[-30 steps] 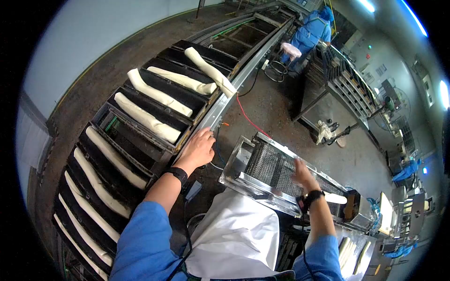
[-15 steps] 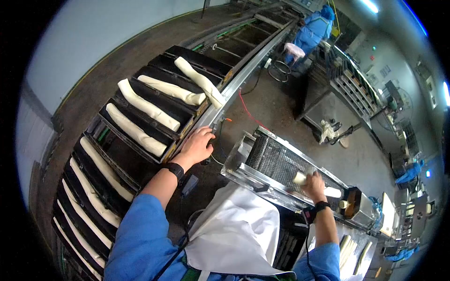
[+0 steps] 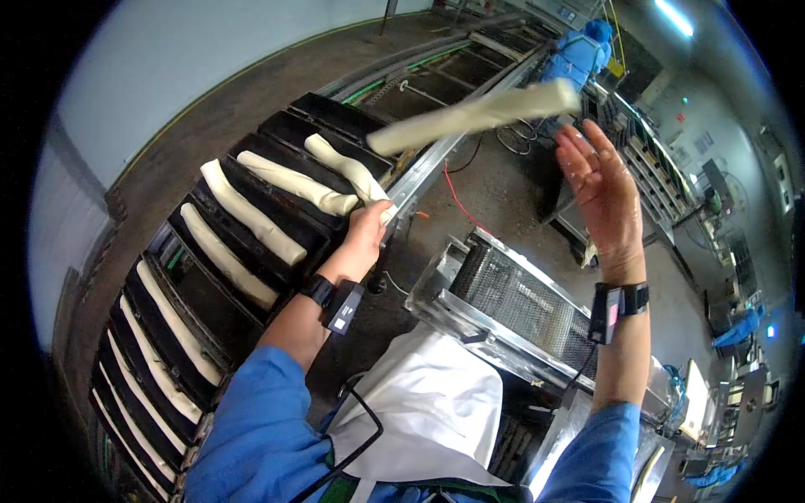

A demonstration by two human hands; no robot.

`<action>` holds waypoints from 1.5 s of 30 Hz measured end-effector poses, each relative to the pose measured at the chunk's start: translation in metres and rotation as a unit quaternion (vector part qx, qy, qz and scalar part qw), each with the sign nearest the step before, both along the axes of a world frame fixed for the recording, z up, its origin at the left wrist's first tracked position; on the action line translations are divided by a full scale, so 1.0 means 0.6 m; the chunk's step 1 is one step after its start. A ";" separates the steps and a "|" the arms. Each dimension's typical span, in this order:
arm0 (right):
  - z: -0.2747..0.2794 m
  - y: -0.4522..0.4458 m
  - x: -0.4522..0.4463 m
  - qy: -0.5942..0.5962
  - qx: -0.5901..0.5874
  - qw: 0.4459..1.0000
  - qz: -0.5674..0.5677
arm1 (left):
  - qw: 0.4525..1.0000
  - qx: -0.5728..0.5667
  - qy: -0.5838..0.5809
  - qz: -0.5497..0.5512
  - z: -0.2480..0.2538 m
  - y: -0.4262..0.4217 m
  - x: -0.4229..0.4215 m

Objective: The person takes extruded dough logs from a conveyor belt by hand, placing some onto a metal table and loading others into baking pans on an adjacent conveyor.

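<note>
My left hand (image 3: 367,232) is closed on the lower end of a dough strip (image 3: 340,164) that lies across a black tray and the metal rail. In the air above the rail is another long dough strip (image 3: 474,116), blurred by motion. Its right end is just above the fingertips of my right hand (image 3: 599,180), which is raised with the fingers apart; no grip on the strip shows. More dough strips (image 3: 251,211) lie in the black trays (image 3: 281,197) at the left.
A small mesh conveyor (image 3: 520,293) in a metal frame stands in front of me. The long rail (image 3: 440,155) runs to the far back. A person in blue (image 3: 579,57) stands by a rack (image 3: 650,159) at the back right. A red cable (image 3: 457,197) hangs between rail and conveyor.
My right hand has risen from the mesh conveyor, and a dough strip is now in the air beside it. My left hand has moved from the rail onto the end of a strip.
</note>
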State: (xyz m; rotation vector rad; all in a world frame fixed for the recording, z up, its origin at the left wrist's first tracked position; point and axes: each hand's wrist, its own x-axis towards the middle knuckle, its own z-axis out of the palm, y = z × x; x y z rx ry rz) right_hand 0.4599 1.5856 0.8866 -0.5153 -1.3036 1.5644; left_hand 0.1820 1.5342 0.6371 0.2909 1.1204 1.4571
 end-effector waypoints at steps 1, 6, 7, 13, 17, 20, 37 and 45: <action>-0.011 0.005 -0.002 -0.014 0.012 0.999 0.040 | 1.000 0.002 0.001 0.002 -0.004 0.010 -0.003; -0.096 -0.020 0.040 -0.198 -0.062 0.971 0.116 | 0.985 -0.060 -0.152 0.062 0.026 0.038 -0.015; -0.113 -0.025 0.052 -0.223 -0.053 0.967 0.115 | 0.978 -0.076 -0.180 0.071 0.033 0.045 -0.015; -0.209 -0.035 0.115 -0.326 -0.150 0.926 0.119 | 0.985 -0.030 -0.077 0.152 0.086 0.095 0.006; -0.235 -0.011 0.080 -0.290 -0.175 0.936 0.094 | 0.981 0.126 0.147 0.003 0.179 0.070 0.132; -0.218 -0.009 0.051 -0.063 -0.358 0.932 -0.007 | 0.858 0.272 0.309 -0.306 0.197 0.046 0.223; -0.178 -0.536 0.476 -0.211 -0.253 0.758 -0.564 | 0.559 0.403 0.492 -0.532 0.013 0.111 0.554; -0.074 -0.751 0.725 -0.227 -0.188 0.688 -0.664 | 0.444 0.385 0.593 -0.551 -0.072 0.170 0.710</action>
